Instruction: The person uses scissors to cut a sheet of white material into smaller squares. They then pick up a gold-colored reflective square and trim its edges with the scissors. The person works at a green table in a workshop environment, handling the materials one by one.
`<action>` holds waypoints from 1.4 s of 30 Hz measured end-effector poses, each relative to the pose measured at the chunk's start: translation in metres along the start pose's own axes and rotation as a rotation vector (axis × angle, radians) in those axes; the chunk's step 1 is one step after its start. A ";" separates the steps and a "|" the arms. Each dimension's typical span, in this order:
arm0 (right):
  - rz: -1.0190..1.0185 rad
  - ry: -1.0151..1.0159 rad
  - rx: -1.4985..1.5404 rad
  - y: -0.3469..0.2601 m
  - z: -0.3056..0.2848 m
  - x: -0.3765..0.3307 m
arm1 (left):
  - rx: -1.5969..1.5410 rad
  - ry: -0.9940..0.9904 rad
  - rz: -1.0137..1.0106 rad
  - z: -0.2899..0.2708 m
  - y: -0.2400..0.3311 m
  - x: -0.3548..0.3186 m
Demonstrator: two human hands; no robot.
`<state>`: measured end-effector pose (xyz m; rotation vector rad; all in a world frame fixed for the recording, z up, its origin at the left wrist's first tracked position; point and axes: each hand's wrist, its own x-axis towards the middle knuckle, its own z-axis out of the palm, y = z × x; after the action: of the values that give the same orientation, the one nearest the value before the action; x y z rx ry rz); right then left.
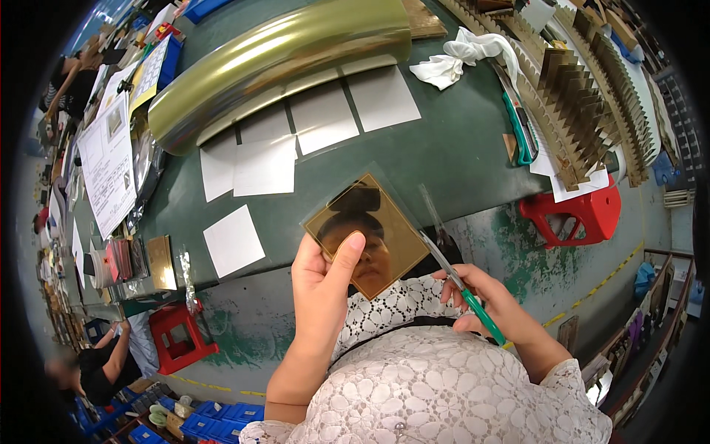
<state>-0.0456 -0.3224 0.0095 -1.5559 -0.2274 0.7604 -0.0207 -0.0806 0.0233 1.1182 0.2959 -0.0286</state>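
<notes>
The left hand pinches a glossy amber panel, tilted across the desk's near edge in view, its upper corner over the green top. The thumb presses on its face; the other fingers are mostly hidden behind. The right hand's fingers and thumb are closed around a green-handled tool, its metal end just beside the panel's right corner; its exact kind is hard to tell.

One white card lies near the near edge. Bare green surface runs from the panel to a utility knife toward the right end. Beyond the cards, a gold roll reaches the picture's top. Printed sheets sit at the left; their small print cannot be read. A red stool is partly hidden by the desk's right part.
</notes>
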 end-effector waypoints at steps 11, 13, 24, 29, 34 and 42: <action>-0.045 0.018 -0.018 0.000 0.000 0.001 | -0.013 -0.004 -0.005 0.006 -0.002 0.000; -0.055 0.024 -0.013 0.002 0.000 0.001 | -0.013 -0.001 -0.005 0.005 -0.003 0.000; 0.044 0.088 -0.053 -0.005 -0.001 0.001 | -0.015 0.002 -0.045 0.006 -0.009 0.002; 0.119 0.126 0.114 -0.003 -0.001 0.006 | 0.009 -0.062 -0.147 0.006 -0.021 0.005; 0.107 0.175 0.130 -0.003 -0.006 0.020 | 0.012 -0.135 -0.279 0.005 -0.033 0.006; 0.212 -0.023 0.595 -0.005 -0.021 0.023 | 0.171 -0.319 -0.237 -0.009 0.001 -0.009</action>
<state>-0.0149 -0.3255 0.0057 -1.0130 0.1449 0.9116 -0.0309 -0.0734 0.0228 1.2229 0.1394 -0.4456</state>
